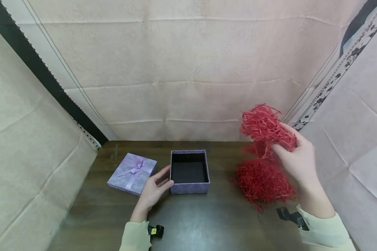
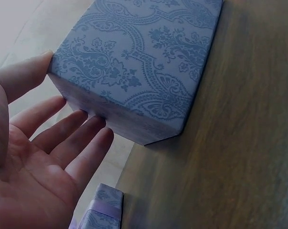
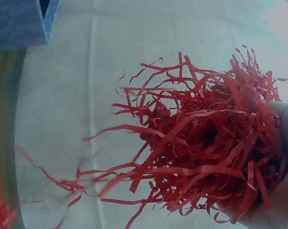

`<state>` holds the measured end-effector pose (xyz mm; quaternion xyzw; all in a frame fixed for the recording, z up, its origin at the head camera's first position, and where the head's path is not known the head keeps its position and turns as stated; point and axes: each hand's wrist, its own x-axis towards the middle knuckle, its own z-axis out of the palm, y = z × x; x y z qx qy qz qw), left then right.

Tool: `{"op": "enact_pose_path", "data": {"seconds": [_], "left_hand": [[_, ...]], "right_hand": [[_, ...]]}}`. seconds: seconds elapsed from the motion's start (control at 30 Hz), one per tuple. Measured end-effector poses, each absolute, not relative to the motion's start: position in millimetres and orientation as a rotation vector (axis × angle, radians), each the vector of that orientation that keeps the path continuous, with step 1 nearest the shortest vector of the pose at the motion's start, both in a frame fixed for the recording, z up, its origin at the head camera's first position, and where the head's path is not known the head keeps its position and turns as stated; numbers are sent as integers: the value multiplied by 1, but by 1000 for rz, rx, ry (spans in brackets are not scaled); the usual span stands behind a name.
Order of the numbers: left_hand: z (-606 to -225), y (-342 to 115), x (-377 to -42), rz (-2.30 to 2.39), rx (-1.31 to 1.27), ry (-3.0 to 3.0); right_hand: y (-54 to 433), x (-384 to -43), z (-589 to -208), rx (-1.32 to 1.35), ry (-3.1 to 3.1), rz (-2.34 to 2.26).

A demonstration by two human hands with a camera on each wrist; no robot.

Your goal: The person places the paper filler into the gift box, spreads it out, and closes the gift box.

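Observation:
A purple patterned gift box (image 1: 190,188) stands on the table with its top uncovered, showing a black inside. Beside its left wall is my left hand (image 1: 156,189); the fairly straight fingers (image 2: 72,148) touch that side while the thumb rests at the near corner. High on the right, my right hand (image 1: 296,157) grips a clump of red shredded paper (image 1: 264,125), with loose strands trailing from it. Below that clump lies a pile of red shredded paper (image 1: 264,181) on the table. In the right wrist view the held shreds (image 3: 206,148) cover most of the fingers.
The box lid (image 1: 132,173), tied with a lilac ribbon bow, lies left of the box. Pale cloth (image 1: 188,69) hangs behind the brown table (image 1: 188,216) and along both sides. A dark strap sits on each wrist.

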<state>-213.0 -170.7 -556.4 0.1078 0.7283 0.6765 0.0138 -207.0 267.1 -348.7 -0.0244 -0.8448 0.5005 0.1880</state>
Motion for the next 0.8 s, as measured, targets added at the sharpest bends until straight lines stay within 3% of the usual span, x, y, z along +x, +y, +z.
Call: {"op": "enact_pose_path", "data": {"seconds": [0.8], "left_hand": [[-558,-170,-213,2107,358,2290]], "right_hand": [[171,-213,-352,429,-2366,1584]]}}
